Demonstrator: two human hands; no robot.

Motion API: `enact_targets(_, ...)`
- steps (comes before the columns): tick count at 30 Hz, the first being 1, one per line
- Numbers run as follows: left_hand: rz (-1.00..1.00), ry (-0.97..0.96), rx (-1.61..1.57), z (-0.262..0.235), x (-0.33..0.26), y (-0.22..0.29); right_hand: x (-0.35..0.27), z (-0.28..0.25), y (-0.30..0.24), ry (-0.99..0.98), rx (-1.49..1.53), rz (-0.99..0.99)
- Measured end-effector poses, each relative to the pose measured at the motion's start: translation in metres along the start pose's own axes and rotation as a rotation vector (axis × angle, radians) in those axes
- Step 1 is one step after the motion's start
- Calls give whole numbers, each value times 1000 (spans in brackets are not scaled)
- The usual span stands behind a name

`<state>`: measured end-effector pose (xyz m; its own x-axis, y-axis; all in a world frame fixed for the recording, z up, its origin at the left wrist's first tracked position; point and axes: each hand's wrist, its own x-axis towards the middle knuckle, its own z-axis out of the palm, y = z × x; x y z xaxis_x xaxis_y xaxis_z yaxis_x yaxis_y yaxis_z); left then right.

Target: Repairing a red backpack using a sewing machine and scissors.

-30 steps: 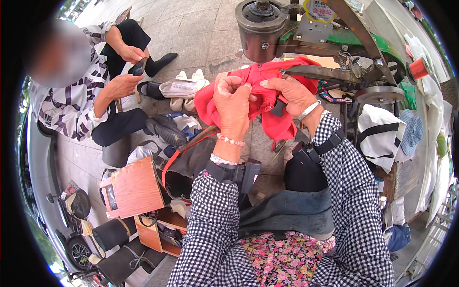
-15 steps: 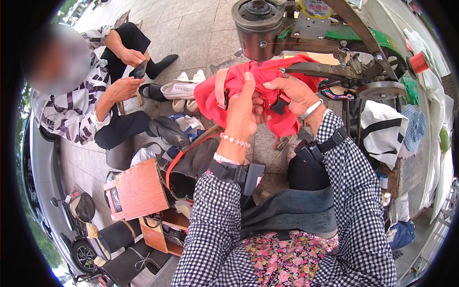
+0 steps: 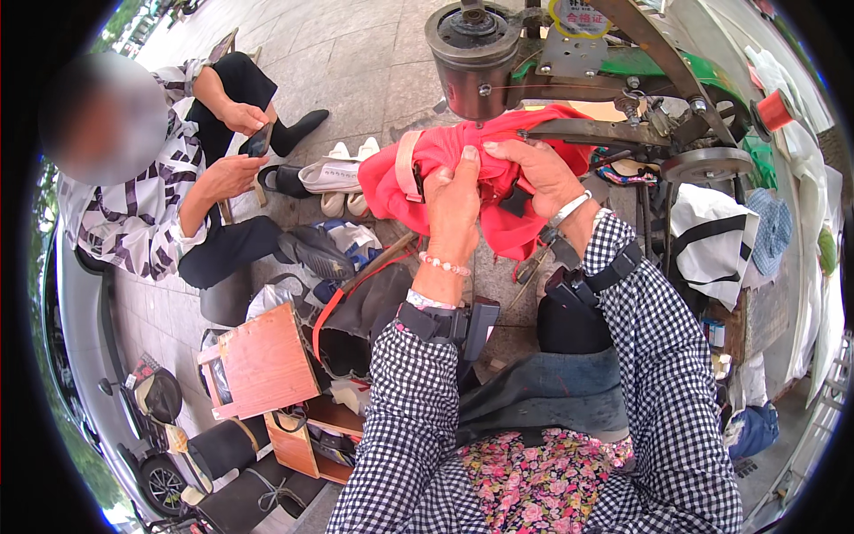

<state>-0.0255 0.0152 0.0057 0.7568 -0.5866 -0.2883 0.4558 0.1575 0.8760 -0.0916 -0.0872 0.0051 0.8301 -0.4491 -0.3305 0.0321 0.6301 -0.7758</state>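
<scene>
A red fabric bag (image 3: pixel 391 182) with a pale pink strap (image 3: pixel 408 160) and dark buckles is bunched at the narrow arm (image 3: pixel 596 132) of a sewing machine. My left hand (image 3: pixel 452 200) grips the bag from the near side, thumb pointing up and fingers curled into the cloth. On the right, my right hand (image 3: pixel 543 173) pinches the same cloth between thumb and fingers, close to the left thumb. Folds of the bag partly hide the fingers of both hands. Above them stands the machine's dark round head (image 3: pixel 473 67), with a red thread running across to a red spool (image 3: pixel 774 113).
A small handwheel (image 3: pixel 707 166) is right of my hands. White shoes (image 3: pixel 334 173) lie on the paving to the left, near a seated person (image 3: pixel 124 205) holding a phone (image 3: pixel 257 141). Wooden boxes (image 3: pixel 267 360) stand lower left; a white-and-black bag (image 3: pixel 712 240) hangs at right.
My thumbs have come closer together on the red cloth, and my right hand now covers more of the black buckle. The bag stays at the machine's arm.
</scene>
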Motion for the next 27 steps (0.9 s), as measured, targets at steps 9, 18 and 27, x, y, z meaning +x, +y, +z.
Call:
enact_targets(9,56,-10,-62,8,1,-6,10,-6,15,303,-398,-167)
enact_targets(18,-108,-5,-242,-3,15,-10,-92,-70,-49,308,-791,-336)
enact_targets(27,-223,18,-269,2,14,-14,-156,-218,-100,1175,-1410,-684)
